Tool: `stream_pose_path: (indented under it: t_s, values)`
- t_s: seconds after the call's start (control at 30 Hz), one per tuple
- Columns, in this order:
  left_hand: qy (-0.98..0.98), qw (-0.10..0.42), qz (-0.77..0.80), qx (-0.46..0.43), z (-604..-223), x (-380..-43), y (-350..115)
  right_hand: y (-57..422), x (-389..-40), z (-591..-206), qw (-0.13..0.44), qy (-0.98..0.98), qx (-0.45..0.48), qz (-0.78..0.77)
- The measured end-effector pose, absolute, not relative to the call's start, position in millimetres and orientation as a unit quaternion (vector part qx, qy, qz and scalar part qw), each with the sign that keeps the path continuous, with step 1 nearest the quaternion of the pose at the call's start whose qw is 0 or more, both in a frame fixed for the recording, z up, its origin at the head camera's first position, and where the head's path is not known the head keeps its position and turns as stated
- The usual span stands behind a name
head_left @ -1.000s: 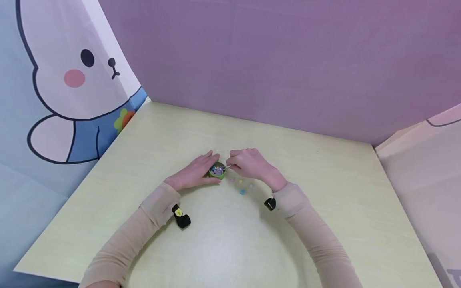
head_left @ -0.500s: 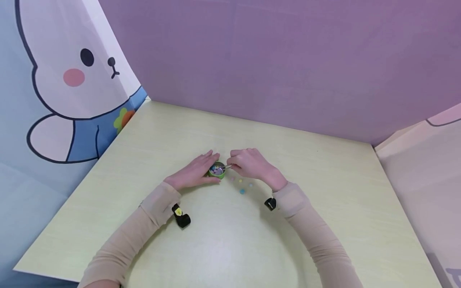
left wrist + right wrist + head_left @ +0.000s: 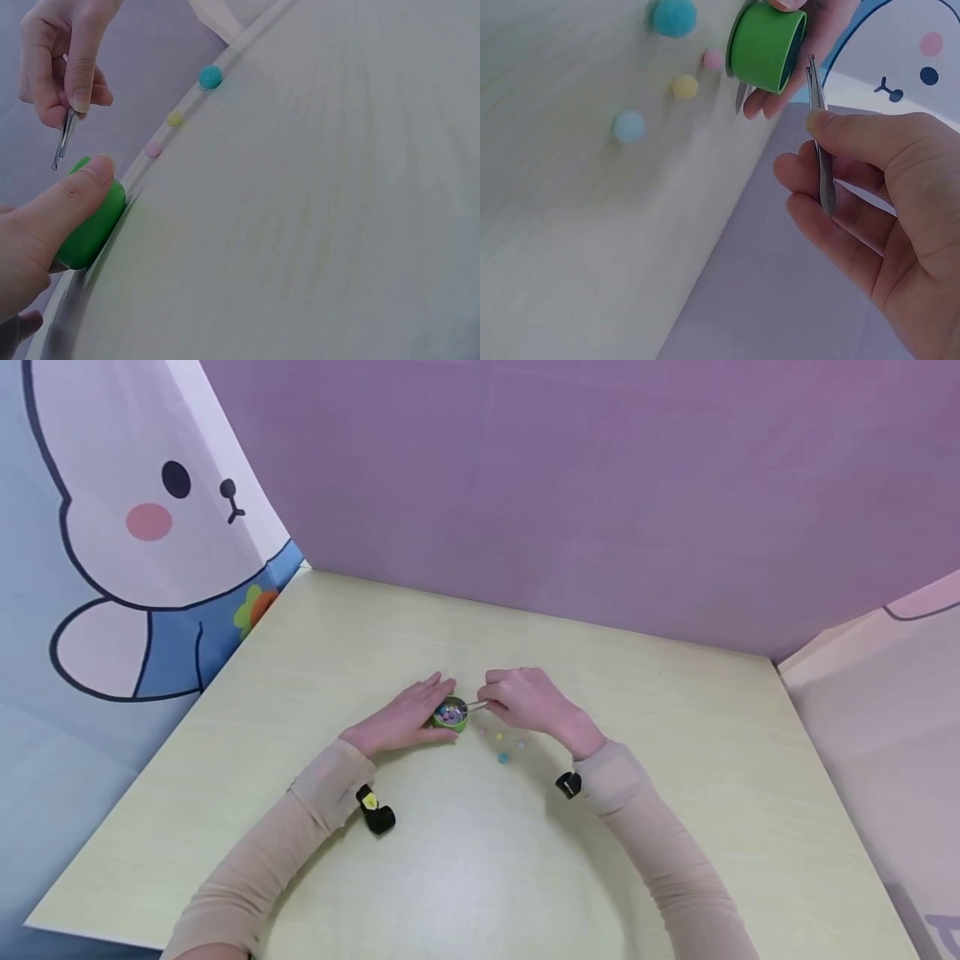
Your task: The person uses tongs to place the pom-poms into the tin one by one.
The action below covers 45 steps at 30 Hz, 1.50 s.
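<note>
In the head view my left hand [image 3: 408, 718] steadies a small round green container [image 3: 450, 725], with the thumb on its near side and the fingers along its far side. Several small coloured balls [image 3: 449, 714] show inside it. My right hand [image 3: 528, 702] pinches silver tweezers [image 3: 823, 150] between thumb and fingers. Their tips point toward the container's opening and look slightly apart in the right wrist view, with nothing visible between them. From the left wrist, the tweezers [image 3: 64, 139] hang above the green container [image 3: 97, 225], clear of its rim.
Loose fuzzy pompoms lie on the pale table [image 3: 450, 877] just right of the container: a teal one [image 3: 674, 16], a pink one [image 3: 713, 60], a yellow one [image 3: 685, 87] and a light blue one [image 3: 629, 126]. A purple backdrop [image 3: 570, 502] rises behind the table.
My right hand has drawn slightly back to the right, taking the tweezers farther out of the container. The left hand and the container stay nearly where they were.
</note>
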<state>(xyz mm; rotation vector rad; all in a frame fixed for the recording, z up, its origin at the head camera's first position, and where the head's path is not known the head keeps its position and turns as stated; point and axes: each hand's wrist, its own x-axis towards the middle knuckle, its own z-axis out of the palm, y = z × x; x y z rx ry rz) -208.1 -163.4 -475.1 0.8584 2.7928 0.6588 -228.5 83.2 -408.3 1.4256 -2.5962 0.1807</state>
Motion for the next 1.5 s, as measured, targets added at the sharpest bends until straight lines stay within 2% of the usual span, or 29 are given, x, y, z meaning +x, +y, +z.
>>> stream_pose_path:
  t_s: [0.97,1.5]
  values:
    - [0.932,0.071,0.210,0.288,-475.4,-208.5,-166.4,124.3,-213.6,-407.2,0.109,-0.880,0.460,0.039]
    - [0.932,0.075,0.208,0.286,-473.6,-206.9,-166.1,152.5,-198.5,-418.3,0.077,-0.894,0.439,0.056]
